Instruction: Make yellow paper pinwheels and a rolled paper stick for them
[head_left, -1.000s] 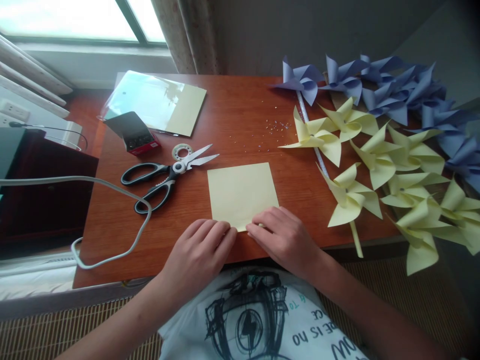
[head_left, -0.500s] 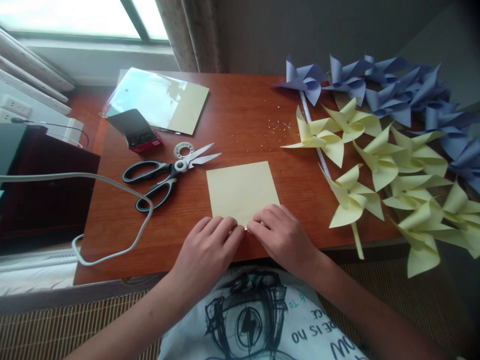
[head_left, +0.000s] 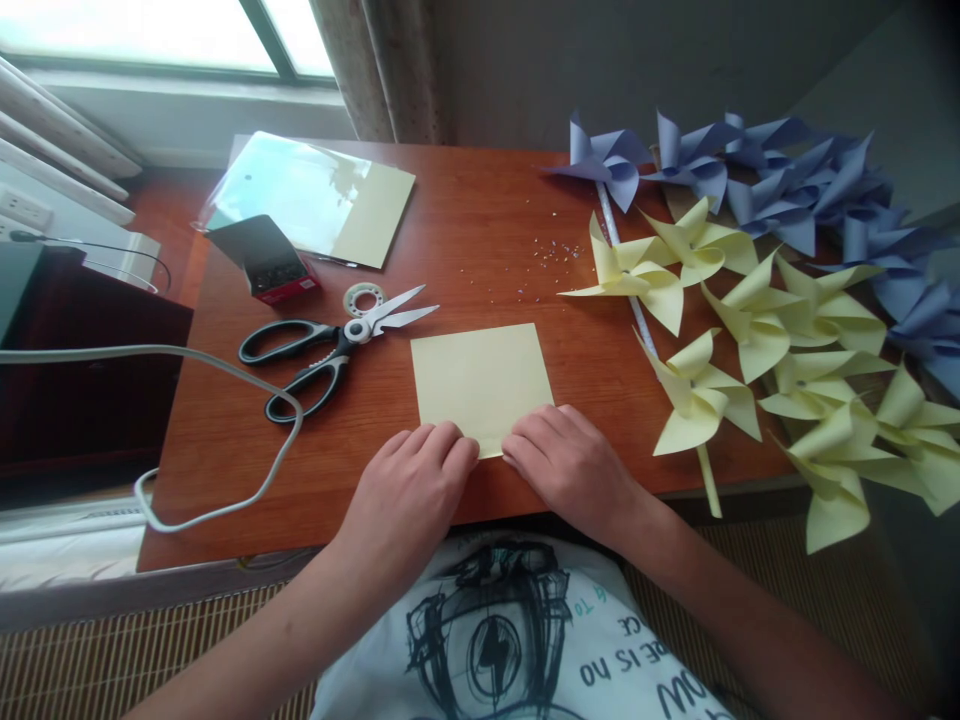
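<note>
a yellow sheet [head_left: 484, 385] lies flat near the front edge of a reddish wooden table [head_left: 465, 220], squarely before the person. the left hand [head_left: 420, 475] is narrow, fingers curled together, holding the sheet's near edge by its left corner. the right hand [head_left: 566, 465], just as narrow, holds the same edge by its right corner; the thumbs are mostly hidden.

left of the sheet, scissors [head_left: 358, 332] lie with blades parted, just beside a tape roll [head_left: 377, 296]. a white cord [head_left: 180, 351] loops past the handles. behind are a small red box [head_left: 281, 285] with its dark lid up and a clear packet [head_left: 315, 195] of yellow paper. pale crumbs [head_left: 559, 252] dot the wood. yellow pinwheels [head_left: 697, 390] and purple pinwheels [head_left: 604, 160] crowd the right side.

past the table stand a grey wall [head_left: 600, 70], a curtain [head_left: 367, 70] and a bright window [head_left: 135, 35]; a socket [head_left: 22, 208] sits at far left. slatted matting [head_left: 67, 650] shows below.

half a second ago the thumb sides of the hands almost met; now a wider gap shows a strip of the sheet's edge between them. the things around lie as they did.
</note>
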